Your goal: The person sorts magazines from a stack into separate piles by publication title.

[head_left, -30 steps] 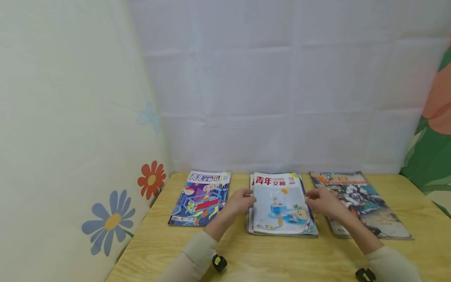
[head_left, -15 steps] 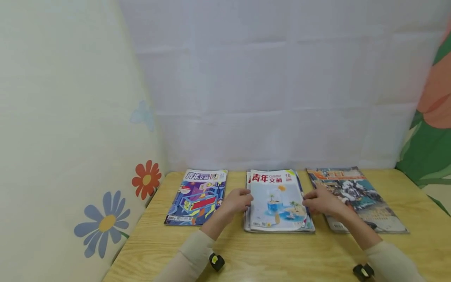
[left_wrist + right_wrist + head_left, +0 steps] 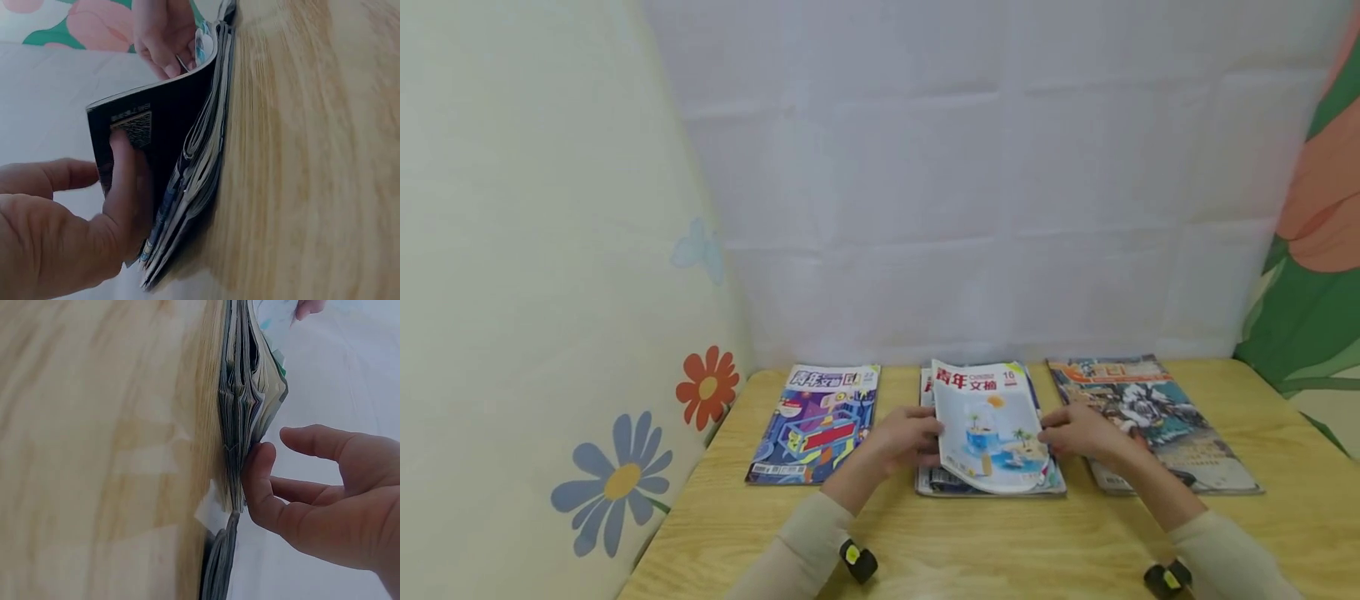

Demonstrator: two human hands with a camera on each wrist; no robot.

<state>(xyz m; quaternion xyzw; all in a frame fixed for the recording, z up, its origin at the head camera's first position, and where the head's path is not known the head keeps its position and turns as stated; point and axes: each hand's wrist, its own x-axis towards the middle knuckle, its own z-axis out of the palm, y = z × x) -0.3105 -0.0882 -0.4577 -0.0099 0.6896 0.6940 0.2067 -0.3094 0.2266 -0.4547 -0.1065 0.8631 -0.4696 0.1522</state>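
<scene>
A magazine with a pale beach cover (image 3: 992, 425) tops the middle stack of magazines (image 3: 947, 483), its left side raised and bent upward. My left hand (image 3: 907, 437) pinches that raised left edge. In the left wrist view a digit of the left hand (image 3: 69, 231) presses on the dark back cover (image 3: 169, 112), with other fingers on the far side. At the stack's right edge rests my right hand (image 3: 1078, 429). The right wrist view shows one fingertip of the right hand (image 3: 331, 500) at the page edges (image 3: 240, 425), the other fingers spread apart above it.
A purple-covered magazine (image 3: 816, 425) lies left of the stack. To the right lies a larger magazine with an orange title (image 3: 1157, 425). All rest on the wooden table (image 3: 985, 542), with a white cloth (image 3: 985, 208) behind and a flower-patterned wall (image 3: 587, 250) at left.
The left hand has raised the left side of the top magazine off the stack, bending it up. The right hand stays at the right edge. The head view has shifted slightly.
</scene>
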